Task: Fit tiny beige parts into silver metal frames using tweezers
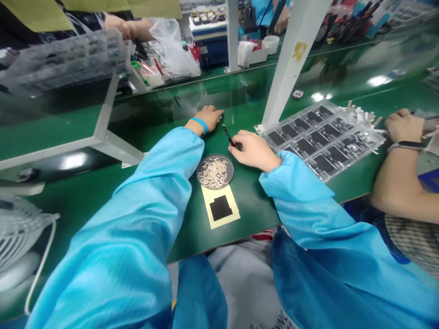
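Note:
My left hand [210, 118], with a blue wristband, rests near the back of the green bench. Its fingers are closed in a pinch, and a tiny shiny bit shows at the fingertips, too small to name. My right hand [253, 148] is closed around black tweezers [227, 135], their tip pointing up and left toward the left hand. Below the hands sits a round grey perforated dish [232, 177] full of small pale and dark pieces. Just in front of it lies a yellow paper sheet [210, 219] bearing a black rectangular piece [221, 208].
A clear compartment tray [324, 141] of dark screen-like parts lies at right, with white strips beyond it. A white post [291, 59] and a left bracket [120, 146] rise from the bench. A co-worker's arm [401, 183] rests at far right; a white fan [20, 233] stands left.

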The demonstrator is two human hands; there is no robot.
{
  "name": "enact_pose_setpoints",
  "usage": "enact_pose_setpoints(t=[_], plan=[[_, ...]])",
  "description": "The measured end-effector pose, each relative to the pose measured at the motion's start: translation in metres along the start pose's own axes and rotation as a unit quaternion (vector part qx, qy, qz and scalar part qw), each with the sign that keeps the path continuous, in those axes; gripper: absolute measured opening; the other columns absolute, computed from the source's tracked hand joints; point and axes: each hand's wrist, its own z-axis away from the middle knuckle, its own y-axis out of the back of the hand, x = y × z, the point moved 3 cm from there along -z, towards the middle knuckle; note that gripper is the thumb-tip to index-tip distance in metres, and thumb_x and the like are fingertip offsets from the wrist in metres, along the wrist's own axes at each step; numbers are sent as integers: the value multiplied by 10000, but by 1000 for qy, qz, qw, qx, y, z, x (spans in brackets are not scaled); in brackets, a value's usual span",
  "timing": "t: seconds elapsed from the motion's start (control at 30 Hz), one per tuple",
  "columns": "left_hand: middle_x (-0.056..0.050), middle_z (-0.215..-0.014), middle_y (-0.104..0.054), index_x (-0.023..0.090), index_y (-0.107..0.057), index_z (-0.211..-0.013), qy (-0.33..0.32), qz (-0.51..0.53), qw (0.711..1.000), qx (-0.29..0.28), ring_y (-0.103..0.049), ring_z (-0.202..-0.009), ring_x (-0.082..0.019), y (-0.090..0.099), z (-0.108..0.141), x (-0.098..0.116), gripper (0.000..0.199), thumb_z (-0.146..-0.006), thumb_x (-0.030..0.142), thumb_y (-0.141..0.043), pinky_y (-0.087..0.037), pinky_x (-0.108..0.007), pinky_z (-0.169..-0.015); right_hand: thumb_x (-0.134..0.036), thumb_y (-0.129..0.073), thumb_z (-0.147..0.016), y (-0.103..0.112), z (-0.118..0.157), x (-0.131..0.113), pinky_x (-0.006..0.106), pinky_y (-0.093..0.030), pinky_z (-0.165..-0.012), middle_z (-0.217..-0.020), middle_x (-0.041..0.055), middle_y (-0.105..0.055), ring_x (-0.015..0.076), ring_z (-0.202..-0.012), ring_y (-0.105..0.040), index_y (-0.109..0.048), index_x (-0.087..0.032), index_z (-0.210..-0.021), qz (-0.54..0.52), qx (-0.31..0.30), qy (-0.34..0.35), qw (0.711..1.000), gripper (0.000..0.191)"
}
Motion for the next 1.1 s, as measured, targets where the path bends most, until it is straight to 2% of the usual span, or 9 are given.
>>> enact_pose_setpoints(t=[0.1, 0.17, 0.3, 0.37, 0.5, 0.63, 0.77, 0.9, 1.1], plan=[[-185, -1297, -577, 143, -624, -1351, 13, 24, 999, 41, -535, -1255, -343, 19, 36, -5, 479, -880, 232, -637, -382, -529, -1137, -265, -620, -926, 5, 1, -9, 325, -415, -634, -777, 38, -610, 166, -692, -545, -617, -180, -739, -65, 54, 11, 996, 205], [-153, -1212, -610, 145, -635, -1301, 14, 76, 991, 110, -554, -1215, -317, 35, 72, -5, 446, -862, 222, -647, -418, -506, -1116, -278, -635, -932, 6, 6, -21, 312, -465, -636, -809, 34, -655, 158, -694, -585, -654, -178, -827, -171, 55, 20, 984, 146], [-77, -1073, -661, 194, -606, -1226, 56, 251, 946, 196, -654, -987, -245, 49, 164, 7, 453, -794, 232, -735, -565, -435, -899, -323, -740, -881, -7, 23, -50, 280, -542, -639, -864, 34, -726, 152, -721, -656, -689, -171, -972, -339, -83, 32, 937, 184], [-61, -992, -685, 212, -612, -1234, 84, 366, 910, 175, -689, -847, -218, 44, 207, 19, 475, -788, 272, -763, -596, -388, -746, -307, -771, -856, -15, 31, -61, 263, -545, -633, -834, 25, -729, 136, -690, -649, -702, -165, -941, -341, -135, 56, 928, 179], [-66, -803, -733, 173, -729, -1115, 144, 504, 850, 53, -696, -691, -200, 26, 264, 44, 416, -798, 429, -813, -590, -344, -625, -245, -767, -849, -27, 39, -68, 241, -523, -605, -762, 1, -711, 117, -631, -617, -728, -172, -903, -286, -166, 95, 939, 99], [-76, -788, -761, 166, -775, -929, 152, 537, 830, -7, -682, -621, -168, 14, 283, 60, 342, -798, 479, -817, -564, -283, -542, -235, -772, -845, -32, 41, -66, 246, -522, -610, -782, 4, -725, 124, -640, -620, -734, -173, -918, -272, -183, 87, 941, 103], [-41, -690, -728, 174, -772, -972, 159, 526, 835, -31, -580, -471, -112, -1, 285, 67, 290, -837, 431, -781, -463, -219, -409, -254, -767, -861, -33, 42, -66, 258, -523, -625, -809, 20, -733, 133, -656, -624, -730, -167, -920, -264, -193, 84, 941, 111], [-39, -743, -744, 169, -763, -1104, 164, 515, 840, -50, -601, -508, -106, -7, 287, 71, 320, -869, 385, -741, -487, -205, -451, -285, -765, -875, -32, 42, -66, 262, -529, -646, -840, 30, -742, 135, -672, -633, -727, -169, -924, -262, -191, 89, 942, 131], [-48, -778, -739, 140, -733, -1061, 163, 503, 848, -43, -635, -573, -112, -6, 286, 73, 291, -868, 358, -728, -519, -195, -496, -295, -765, -882, -30, 42, -67, 268, -540, -645, -832, 31, -739, 138, -671, -645, -728, -168, -920, -281, -199, 86, 935, 137]])
